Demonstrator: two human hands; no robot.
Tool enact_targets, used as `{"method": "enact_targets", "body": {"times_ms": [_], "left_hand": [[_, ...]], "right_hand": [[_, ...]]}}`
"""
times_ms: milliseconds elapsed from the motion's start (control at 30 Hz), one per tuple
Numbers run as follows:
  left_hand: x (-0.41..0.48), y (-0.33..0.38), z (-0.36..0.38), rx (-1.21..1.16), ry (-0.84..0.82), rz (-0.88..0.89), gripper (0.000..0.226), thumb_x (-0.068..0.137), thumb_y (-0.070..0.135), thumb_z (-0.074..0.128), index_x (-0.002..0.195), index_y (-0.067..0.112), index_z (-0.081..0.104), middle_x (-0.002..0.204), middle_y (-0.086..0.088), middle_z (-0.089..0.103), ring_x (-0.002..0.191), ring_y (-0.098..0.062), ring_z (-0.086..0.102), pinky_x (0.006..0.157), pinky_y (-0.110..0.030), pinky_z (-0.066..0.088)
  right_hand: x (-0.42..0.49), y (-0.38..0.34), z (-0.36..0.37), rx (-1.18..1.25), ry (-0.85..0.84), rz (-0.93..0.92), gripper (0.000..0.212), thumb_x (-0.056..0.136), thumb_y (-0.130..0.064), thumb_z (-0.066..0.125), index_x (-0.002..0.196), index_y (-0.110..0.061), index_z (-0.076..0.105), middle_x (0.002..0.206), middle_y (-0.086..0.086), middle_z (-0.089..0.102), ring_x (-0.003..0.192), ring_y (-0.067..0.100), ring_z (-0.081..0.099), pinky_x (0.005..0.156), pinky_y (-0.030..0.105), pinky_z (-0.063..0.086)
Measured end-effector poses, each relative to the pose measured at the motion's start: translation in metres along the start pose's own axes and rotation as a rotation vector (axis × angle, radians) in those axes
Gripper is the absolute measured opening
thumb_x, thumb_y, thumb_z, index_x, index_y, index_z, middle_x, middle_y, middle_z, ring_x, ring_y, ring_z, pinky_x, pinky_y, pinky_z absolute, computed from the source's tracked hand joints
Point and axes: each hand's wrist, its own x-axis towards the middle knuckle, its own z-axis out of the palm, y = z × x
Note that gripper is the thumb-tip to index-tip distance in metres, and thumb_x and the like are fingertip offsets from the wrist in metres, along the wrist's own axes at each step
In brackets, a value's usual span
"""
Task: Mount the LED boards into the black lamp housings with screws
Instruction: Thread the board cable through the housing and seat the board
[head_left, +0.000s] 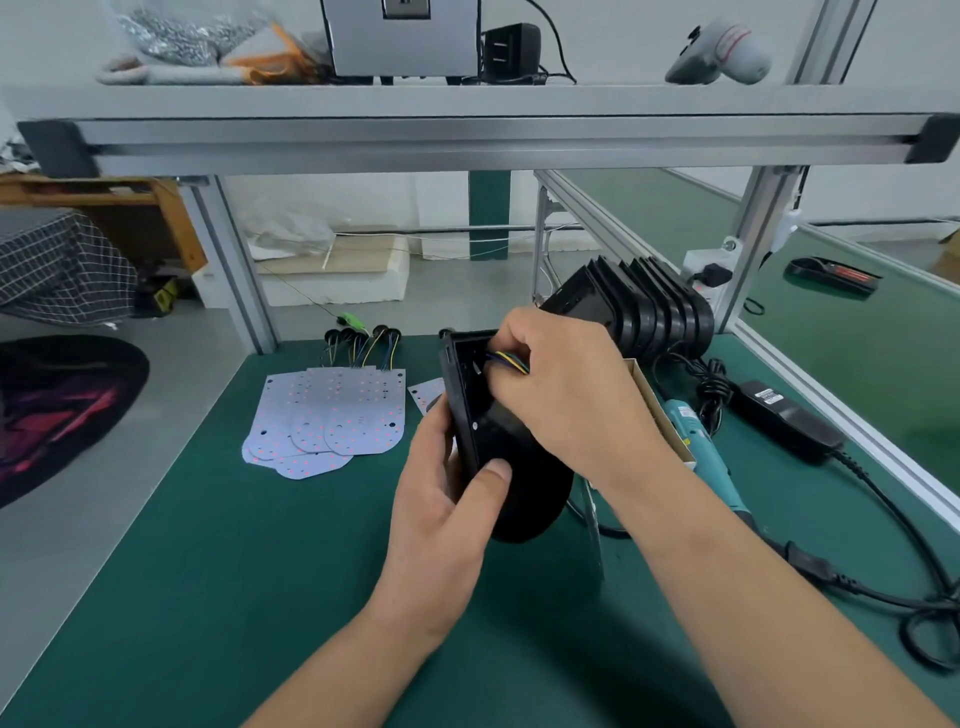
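My left hand (447, 499) grips a black lamp housing (493, 431), tilted up on its edge above the green mat, thumb on its lower face. My right hand (566, 395) reaches into the housing's open top and pinches a bundle of yellow and blue wires (511, 360). Several white LED boards (332, 421) lie fanned out on the mat to the left, their wires with black grommets (358, 338) at the far edge. One more board (428, 392) peeks out behind the housing. A stack of empty black housings (644, 306) leans at the back right.
A teal electric screwdriver (701, 447) lies right of my right arm beside a small cardboard box (657, 400). A black power adapter (784, 421) and its cables (893, 577) trail along the right. Aluminium frame posts (234, 275) and a shelf (467, 130) stand behind the mat.
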Motion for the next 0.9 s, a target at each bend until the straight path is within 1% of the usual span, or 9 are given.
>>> {"method": "enact_targets", "body": {"times_ms": [67,200,300,400,500,633,733,833,900], "left_hand": [[0.000,-0.001,0.000,0.014,-0.027,0.012,0.059,0.098,-0.002,0.053,0.148,0.029,0.053,0.136,-0.003,0.069,0.127,-0.019,0.064,0.103,-0.025,0.051],[-0.002,-0.006,0.001,0.045,-0.046,0.020,0.062,0.100,0.004,0.056,0.155,0.030,0.046,0.142,-0.005,0.066,0.134,-0.027,0.060,0.109,-0.034,0.050],[-0.003,-0.009,0.001,0.069,-0.043,0.030,0.063,0.099,0.013,0.058,0.157,0.033,0.044,0.144,-0.005,0.064,0.136,-0.030,0.059,0.111,-0.036,0.049],[-0.004,-0.009,0.002,0.085,-0.046,0.039,0.067,0.098,0.014,0.060,0.159,0.033,0.041,0.142,-0.004,0.066,0.134,-0.031,0.060,0.109,-0.032,0.049],[-0.001,-0.010,0.002,0.104,-0.055,0.039,0.069,0.095,0.014,0.061,0.159,0.031,0.041,0.136,-0.006,0.068,0.127,-0.033,0.063,0.106,-0.037,0.050],[-0.001,-0.009,0.000,0.091,-0.047,0.027,0.068,0.095,0.018,0.062,0.158,0.035,0.043,0.134,-0.006,0.069,0.126,-0.032,0.064,0.106,-0.043,0.052],[-0.001,-0.008,-0.002,0.104,-0.049,0.045,0.065,0.096,0.018,0.061,0.155,0.039,0.045,0.136,-0.002,0.069,0.128,-0.029,0.064,0.106,-0.034,0.053],[0.000,-0.009,-0.001,0.124,-0.050,0.042,0.066,0.096,0.017,0.059,0.157,0.036,0.043,0.135,-0.001,0.069,0.128,-0.029,0.063,0.105,-0.029,0.052],[0.000,-0.010,-0.001,0.135,-0.048,0.050,0.068,0.096,0.016,0.059,0.159,0.034,0.041,0.137,-0.001,0.068,0.130,-0.029,0.062,0.105,-0.029,0.051]], "right_hand": [[-0.001,0.000,-0.005,-0.018,-0.027,0.004,0.005,0.092,-0.028,0.070,0.089,-0.025,0.069,0.073,-0.006,0.068,0.070,0.014,0.060,0.060,0.029,0.045],[-0.002,0.001,-0.010,-0.009,-0.068,-0.007,0.005,0.092,-0.026,0.069,0.087,-0.022,0.069,0.074,-0.002,0.068,0.071,0.019,0.062,0.065,0.037,0.051],[-0.003,0.002,-0.012,-0.020,-0.062,-0.017,0.006,0.089,-0.024,0.070,0.085,-0.022,0.066,0.070,-0.002,0.066,0.068,0.020,0.059,0.061,0.036,0.049],[-0.004,0.002,-0.011,-0.072,-0.039,-0.040,0.008,0.088,-0.026,0.070,0.084,-0.021,0.064,0.069,-0.003,0.063,0.069,0.021,0.058,0.060,0.036,0.048],[-0.002,0.005,-0.009,-0.047,0.003,-0.047,0.011,0.091,-0.026,0.071,0.082,-0.020,0.066,0.070,-0.005,0.065,0.070,0.020,0.061,0.065,0.039,0.051],[-0.001,0.011,-0.012,0.092,-0.090,-0.003,0.004,0.095,-0.026,0.073,0.097,-0.026,0.077,0.082,-0.013,0.073,0.079,0.004,0.066,0.070,0.021,0.050],[-0.002,0.014,-0.012,0.119,-0.061,0.012,0.009,0.095,-0.023,0.073,0.100,-0.029,0.078,0.084,-0.016,0.074,0.082,0.001,0.067,0.070,0.015,0.049],[-0.005,0.010,-0.008,0.083,0.030,0.018,0.002,0.094,-0.028,0.074,0.095,-0.026,0.075,0.081,-0.014,0.072,0.079,0.006,0.066,0.069,0.024,0.051],[-0.007,0.007,-0.005,0.039,0.059,0.000,0.007,0.094,-0.030,0.075,0.095,-0.024,0.073,0.081,-0.010,0.072,0.078,0.013,0.066,0.072,0.036,0.055]]}}
